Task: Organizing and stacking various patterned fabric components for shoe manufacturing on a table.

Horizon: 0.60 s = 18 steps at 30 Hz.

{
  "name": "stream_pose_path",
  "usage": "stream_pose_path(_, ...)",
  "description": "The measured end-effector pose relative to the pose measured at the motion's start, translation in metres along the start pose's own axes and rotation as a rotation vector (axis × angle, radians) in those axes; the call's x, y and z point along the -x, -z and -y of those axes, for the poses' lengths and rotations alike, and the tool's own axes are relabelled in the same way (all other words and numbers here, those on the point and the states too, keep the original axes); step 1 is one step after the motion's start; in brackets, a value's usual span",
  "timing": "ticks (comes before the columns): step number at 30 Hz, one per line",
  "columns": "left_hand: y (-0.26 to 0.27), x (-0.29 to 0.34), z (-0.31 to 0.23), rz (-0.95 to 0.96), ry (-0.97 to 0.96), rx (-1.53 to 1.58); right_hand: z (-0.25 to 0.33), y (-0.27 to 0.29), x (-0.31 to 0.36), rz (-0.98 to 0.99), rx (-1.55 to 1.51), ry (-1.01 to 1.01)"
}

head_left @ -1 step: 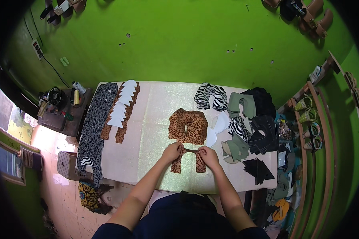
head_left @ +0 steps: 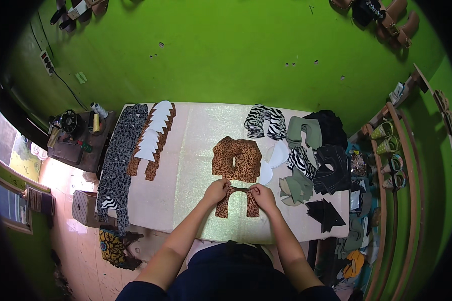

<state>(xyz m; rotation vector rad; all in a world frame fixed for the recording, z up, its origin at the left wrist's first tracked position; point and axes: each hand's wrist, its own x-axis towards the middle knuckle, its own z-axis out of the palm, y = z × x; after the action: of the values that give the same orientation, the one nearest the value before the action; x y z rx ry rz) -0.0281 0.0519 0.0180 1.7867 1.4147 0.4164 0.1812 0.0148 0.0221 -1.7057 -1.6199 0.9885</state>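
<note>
At the near edge of the table I hold a U-shaped leopard-print fabric piece (head_left: 222, 206). My left hand (head_left: 217, 191) pinches its upper left corner and my right hand (head_left: 262, 195) pinches its upper right corner. A dark strip runs along the top edge between my fingers, and the two legs of the piece point toward me. Just beyond my hands lies a pile of leopard-print pieces (head_left: 248, 153) with a slit-like gap in its middle. White rounded pieces (head_left: 266, 173) lie beside the pile on the right.
Overlapping leopard-print pieces with white rounded pieces (head_left: 154, 131) form a row on the left, beside grey-black patterned pieces (head_left: 123, 150). Zebra-print (head_left: 254, 120), green (head_left: 311, 131) and black pieces (head_left: 336, 175) crowd the table's right. A wooden rack with shoes (head_left: 386, 145) stands farther right.
</note>
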Motion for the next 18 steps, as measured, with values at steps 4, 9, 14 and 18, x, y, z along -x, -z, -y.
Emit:
stream_pose_path(4, 0.001, 0.003, -0.005, -0.049, 0.023, -0.039, 0.002, 0.002, -0.003, -0.011, 0.124, -0.048)
stream_pose_path(9, 0.006, 0.016, -0.020, -0.142, 0.038, -0.185, 0.004, 0.006, -0.008, -0.220, 0.259, 0.010)
stream_pose_path(14, 0.001, 0.017, -0.020, -0.271, -0.075, -0.295, -0.006, 0.013, -0.025, -0.544, 0.503, -0.142)
stream_pose_path(18, -0.005, 0.017, -0.022, -0.254, -0.067, -0.291, -0.004, 0.011, -0.037, -0.452, 0.457, -0.308)
